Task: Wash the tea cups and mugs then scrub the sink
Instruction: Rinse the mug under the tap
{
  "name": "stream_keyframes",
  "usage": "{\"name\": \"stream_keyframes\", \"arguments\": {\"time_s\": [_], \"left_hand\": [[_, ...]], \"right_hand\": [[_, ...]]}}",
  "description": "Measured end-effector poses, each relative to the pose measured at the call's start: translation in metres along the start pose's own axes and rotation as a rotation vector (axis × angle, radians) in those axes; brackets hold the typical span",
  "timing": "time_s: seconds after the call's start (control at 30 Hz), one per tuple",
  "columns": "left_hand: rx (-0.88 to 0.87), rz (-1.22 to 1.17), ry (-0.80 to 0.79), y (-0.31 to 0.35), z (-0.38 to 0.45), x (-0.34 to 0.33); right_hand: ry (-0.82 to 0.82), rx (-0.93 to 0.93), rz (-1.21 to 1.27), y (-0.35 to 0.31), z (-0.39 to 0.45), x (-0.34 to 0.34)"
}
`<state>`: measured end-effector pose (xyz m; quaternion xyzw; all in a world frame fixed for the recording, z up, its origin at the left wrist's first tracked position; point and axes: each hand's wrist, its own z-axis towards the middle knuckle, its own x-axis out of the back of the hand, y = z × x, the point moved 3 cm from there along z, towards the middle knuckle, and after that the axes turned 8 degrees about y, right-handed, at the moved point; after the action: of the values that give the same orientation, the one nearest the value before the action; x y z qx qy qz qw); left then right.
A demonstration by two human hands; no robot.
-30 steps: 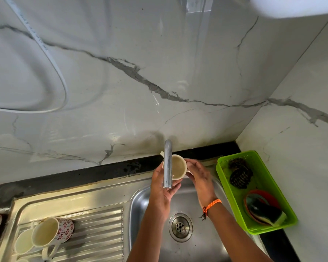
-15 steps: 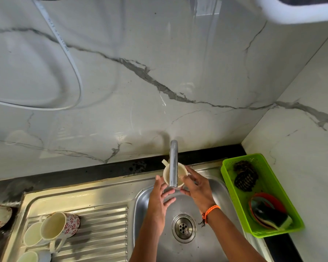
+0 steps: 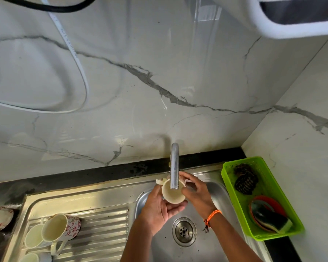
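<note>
Your left hand [image 3: 157,208] grips the cream cup [image 3: 172,192] from below, fingers curled under its wall. Your right hand [image 3: 194,191] holds its rim from the right side. The cup lies tilted, its mouth toward you, directly under the tap spout [image 3: 174,167] and above the sink basin [image 3: 212,241]. The other mugs [image 3: 55,231] lie well apart on the ribbed drainer [image 3: 102,233], on your left hand's side.

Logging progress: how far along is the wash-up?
Possibly done: mugs lie on the drainboard; clean or not is unclear. In hand: left hand and right hand hold a cream cup under the tap. Left: scrubbing the sink; scourers sit untouched in the green basket.
</note>
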<state>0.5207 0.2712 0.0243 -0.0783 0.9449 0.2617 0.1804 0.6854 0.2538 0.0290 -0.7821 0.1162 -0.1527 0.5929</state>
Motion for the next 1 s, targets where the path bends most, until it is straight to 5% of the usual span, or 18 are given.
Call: {"name": "stream_keyframes", "arguments": {"time_s": [0.13,0.27,0.47,0.63,0.73,0.8,1.0], "left_hand": [[-0.027,-0.187,-0.071,0.002,0.003,-0.008],[-0.023,-0.298,-0.075,0.003,0.012,-0.019],[-0.135,-0.252,0.006,0.000,0.023,-0.015],[-0.296,-0.007,0.188,-0.006,0.031,-0.018],[-0.312,-0.093,0.217,-0.008,0.033,-0.020],[-0.306,-0.167,0.169,-0.012,0.033,-0.018],[-0.243,-0.178,0.115,-0.012,0.028,-0.020]], "right_hand": [[-0.097,0.139,-0.158,-0.004,-0.002,-0.008],[-0.003,0.264,-0.423,-0.002,-0.003,-0.020],[0.008,0.762,-0.775,-0.004,-0.001,-0.025],[0.037,0.350,-0.410,0.001,0.005,-0.030],[0.104,0.076,-0.229,0.009,0.007,-0.036],[0.112,0.058,-0.230,0.009,0.007,-0.039],[0.051,0.848,-0.809,0.004,0.001,-0.031]]}}
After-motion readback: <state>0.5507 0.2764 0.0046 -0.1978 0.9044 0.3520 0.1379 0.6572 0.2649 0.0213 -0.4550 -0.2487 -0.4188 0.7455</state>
